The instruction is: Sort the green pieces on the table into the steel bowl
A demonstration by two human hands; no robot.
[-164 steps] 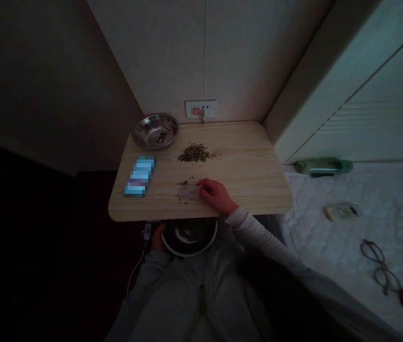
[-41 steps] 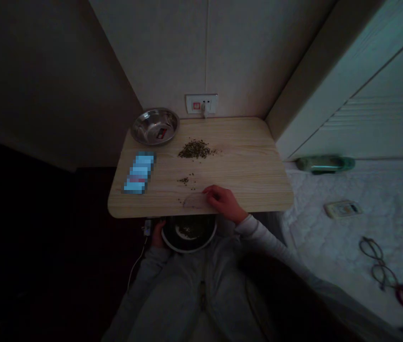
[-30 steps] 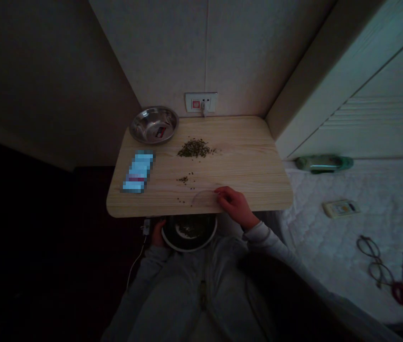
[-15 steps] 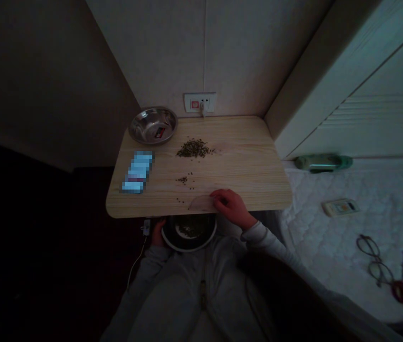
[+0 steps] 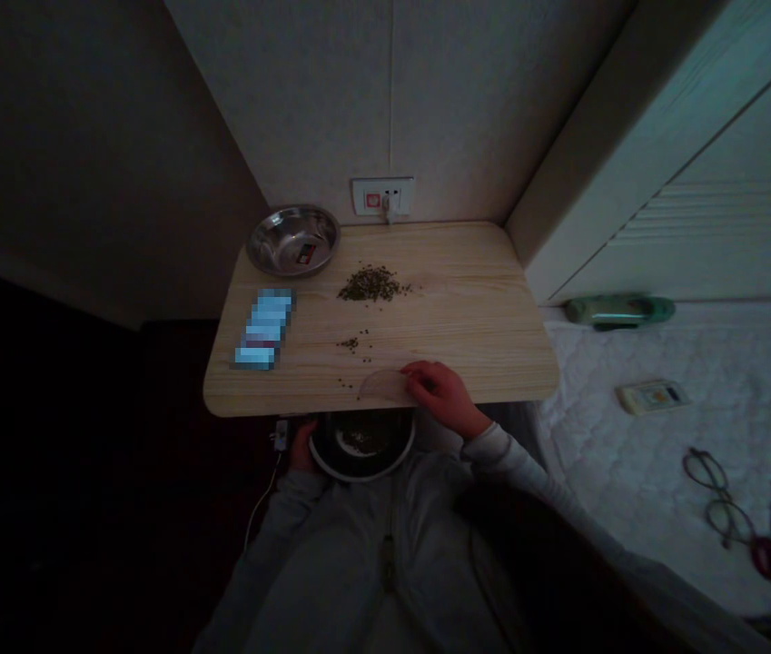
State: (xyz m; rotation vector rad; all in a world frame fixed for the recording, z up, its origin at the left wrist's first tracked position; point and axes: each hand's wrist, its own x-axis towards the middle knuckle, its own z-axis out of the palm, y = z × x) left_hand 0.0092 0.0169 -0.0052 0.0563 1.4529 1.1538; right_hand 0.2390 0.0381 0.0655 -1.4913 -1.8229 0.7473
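A: How is the right hand (image 5: 445,398) recorded?
B: Thumb and fingers are brought together at the tips. A thin translucent sheet (image 5: 383,386) is pinched there and held low over the near edge of the tabletop (image 5: 480,318), its rounded end turned to the left. Whether contact is made with the wood along its whole length cannot be told.

A: And the left hand (image 5: 301,447)?
B: It is closed on the left side of a dark bowl (image 5: 358,476) with a white rim, below the near edge; the far part of the bowl is covered by the tabletop. The fingertips underneath are hidden. Small dark pieces are seen inside.

A: Material on the wood?
B: A main heap of grains (image 5: 370,284) is spread toward the wall. A smaller cluster (image 5: 351,343) is noted nearer, with a few strays just left of the sheet.

A: Surroundings?
B: A steel bowl (image 5: 269,259) is placed at the far left corner, with a phone (image 5: 262,331) near it, its lit screen pixelated. A plug is seated in the wall socket (image 5: 383,196). On the bed (image 5: 603,363) at right, a green bottle (image 5: 620,311) and a pale device (image 5: 653,397) are noted.
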